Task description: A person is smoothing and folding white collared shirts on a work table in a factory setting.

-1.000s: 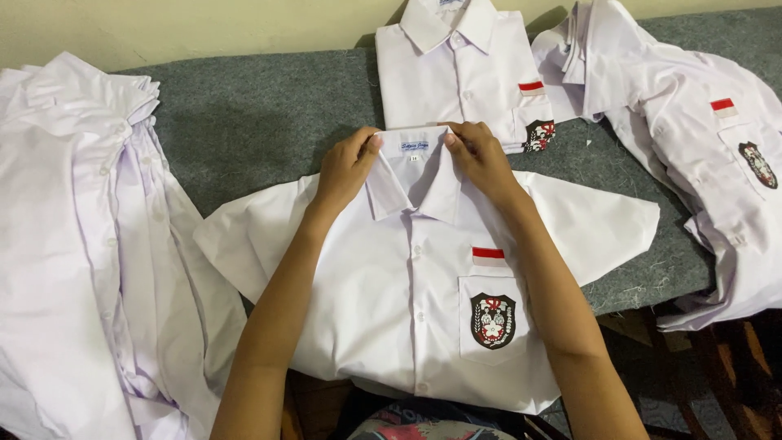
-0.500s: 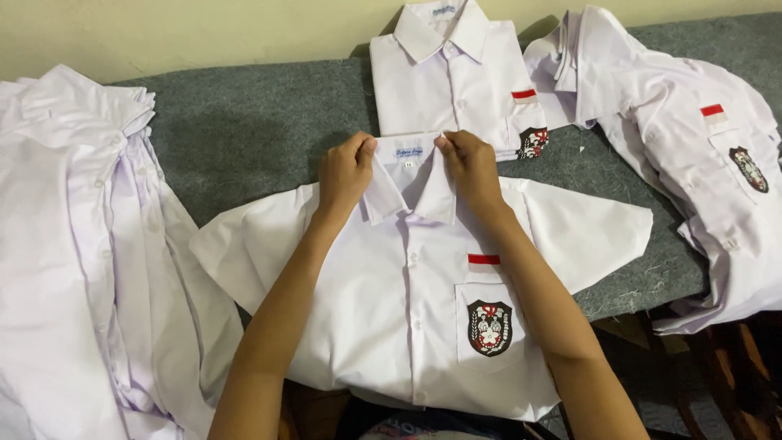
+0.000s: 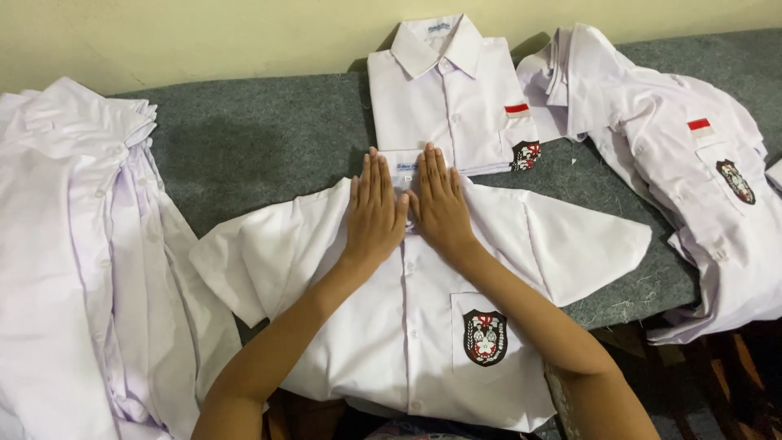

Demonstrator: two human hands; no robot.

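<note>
Head view | left hand and right hand pressed flat, fingers extended, on white shirt collar | black crest badge on pocket | grey counter

Left hand, right hand flat, side-by-side

Evenly and softly lit, rather warm in tone, with no hard glare on the white cloth. Faint shadows only: under the folded shirt by the wall, beside the piled shirts at left. Darker toward the lower right corner. Sharp in the middle, slightly softer at the edges.
</note>
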